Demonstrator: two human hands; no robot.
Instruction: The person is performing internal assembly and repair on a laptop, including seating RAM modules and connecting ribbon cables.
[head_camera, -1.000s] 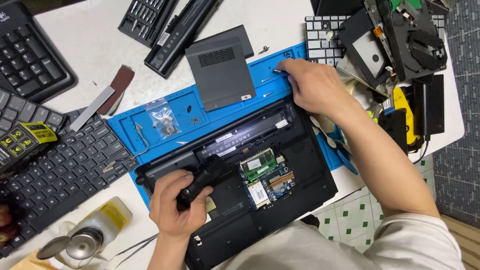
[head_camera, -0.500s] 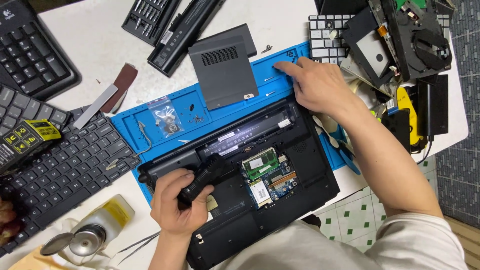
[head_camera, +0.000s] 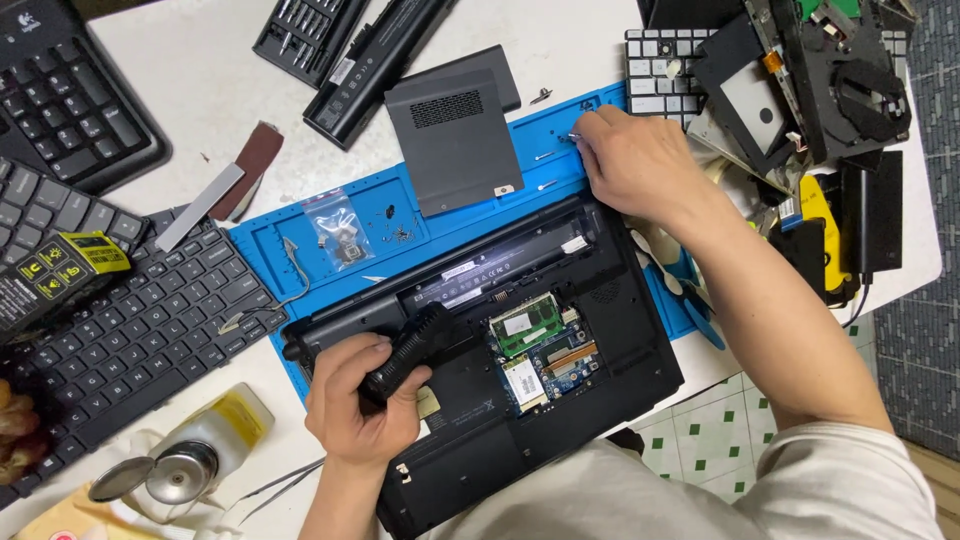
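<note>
The black screwdriver handle (head_camera: 405, 352) lies gripped in your left hand (head_camera: 362, 405), fingers wrapped around it, above the opened black laptop (head_camera: 520, 350) (its underside up, green boards exposed). Your right hand (head_camera: 640, 165) pinches a small silver screw (head_camera: 572, 136) over the blue mat (head_camera: 340, 200), near the grey cover panel (head_camera: 455, 140).
</note>
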